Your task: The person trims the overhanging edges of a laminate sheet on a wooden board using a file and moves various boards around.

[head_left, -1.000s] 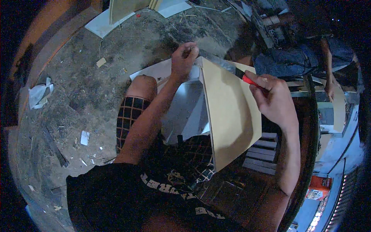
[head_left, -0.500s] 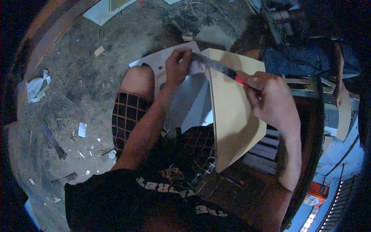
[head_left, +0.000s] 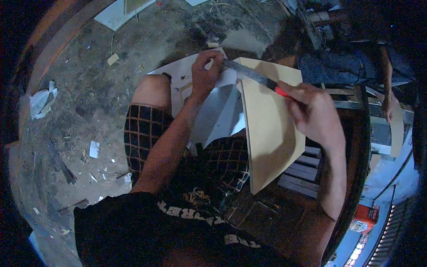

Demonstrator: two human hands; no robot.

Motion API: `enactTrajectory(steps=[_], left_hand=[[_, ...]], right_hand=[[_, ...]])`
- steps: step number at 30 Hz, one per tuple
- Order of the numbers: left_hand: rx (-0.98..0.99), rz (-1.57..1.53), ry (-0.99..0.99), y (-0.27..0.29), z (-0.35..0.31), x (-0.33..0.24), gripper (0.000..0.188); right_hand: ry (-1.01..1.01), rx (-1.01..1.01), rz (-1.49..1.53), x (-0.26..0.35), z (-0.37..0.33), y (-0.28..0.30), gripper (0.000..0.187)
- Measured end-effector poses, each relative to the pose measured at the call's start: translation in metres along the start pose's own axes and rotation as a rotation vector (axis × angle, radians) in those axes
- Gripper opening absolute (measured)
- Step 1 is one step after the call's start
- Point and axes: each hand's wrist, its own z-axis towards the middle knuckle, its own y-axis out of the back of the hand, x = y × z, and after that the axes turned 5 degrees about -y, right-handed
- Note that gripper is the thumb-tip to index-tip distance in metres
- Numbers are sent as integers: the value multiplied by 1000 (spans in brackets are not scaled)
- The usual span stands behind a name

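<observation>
My right hand is wrapped round the red handle of a flat metal file. The file's far end is pinched in the fingers of my left hand. Its grey blade lies slanted across the top edge of a pale yellow board, which stands tilted between my knees and my right arm. Left of that board, white panels are joined to it or lean on it; I cannot tell which. Their inner faces show below my left wrist.
Scraps and paper bits litter the floor on the left. A slatted wooden piece lies beside my right forearm. At the far right, another person's hand holds a thin curved strip. A red-orange package sits lower right.
The file has slid slightly right and down along its length, with both hands moving with it. The boards have shifted and tilted a little.
</observation>
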Motion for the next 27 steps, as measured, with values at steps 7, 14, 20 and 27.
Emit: enactTrajectory(steps=[7, 14, 20, 27], left_hand=[[-21, 245, -136, 25, -21, -1, 7], [50, 259, -354, 4, -11, -24, 8], [63, 227, -260, 11, -30, -3, 8], [132, 345, -419, 3, -38, -19, 8]], right_hand=[[-21, 99, -41, 5, -13, -26, 26], [-76, -48, 127, 0, -38, 10, 43], [-60, 40, -31, -6, -48, -34, 40], [-87, 5, 83, -14, -75, -21, 33]])
